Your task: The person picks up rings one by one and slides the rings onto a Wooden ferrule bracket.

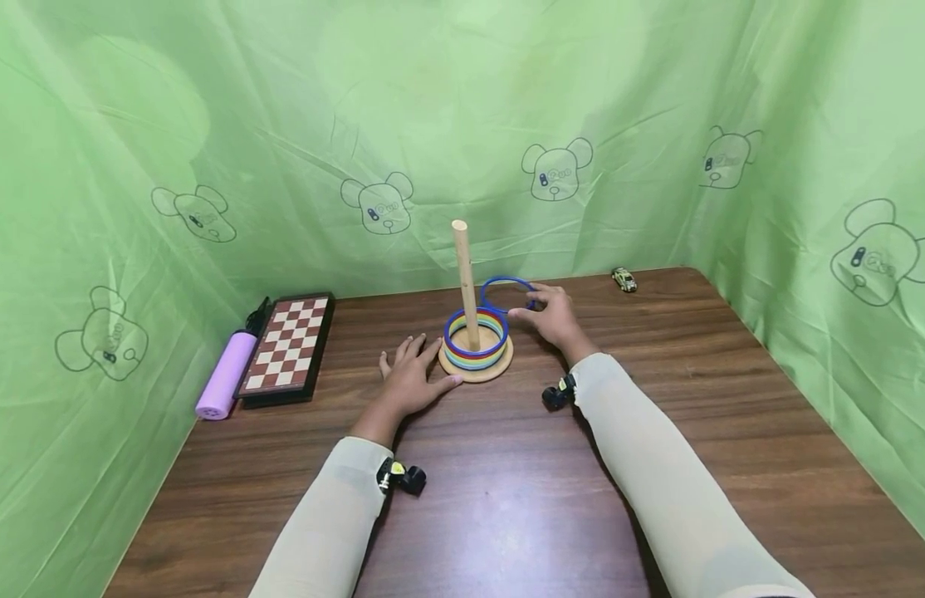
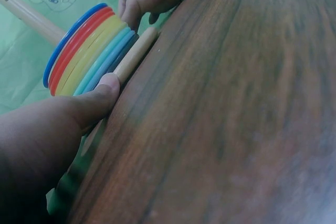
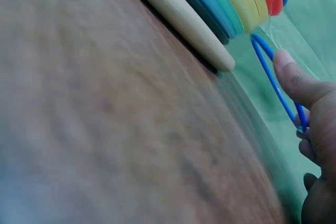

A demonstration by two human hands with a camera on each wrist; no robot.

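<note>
A wooden peg stand [image 1: 465, 274] rises from a round base [image 1: 479, 377], with a stack of coloured rings [image 2: 86, 51] around its foot: blue on top, then red, yellow, teal and dark blue lower down. At the left of the base is my left hand [image 1: 410, 378], its fingers spread and its thumb [image 2: 109, 83] touching the base's edge. Behind and to the right of the stack, my right hand [image 1: 555, 318] pinches a loose blue ring [image 1: 500, 280] between thumb and fingers. In the right wrist view that ring [image 3: 270, 80] appears tilted, close by the stack.
To the left lie a red-and-white chessboard [image 1: 286, 342] and a purple cylinder [image 1: 227, 374] with a black cord. A toy car [image 1: 624, 280] stands near the back edge of the wooden table [image 1: 500, 515]. Green cloth [image 1: 462, 100] hangs around the back and sides.
</note>
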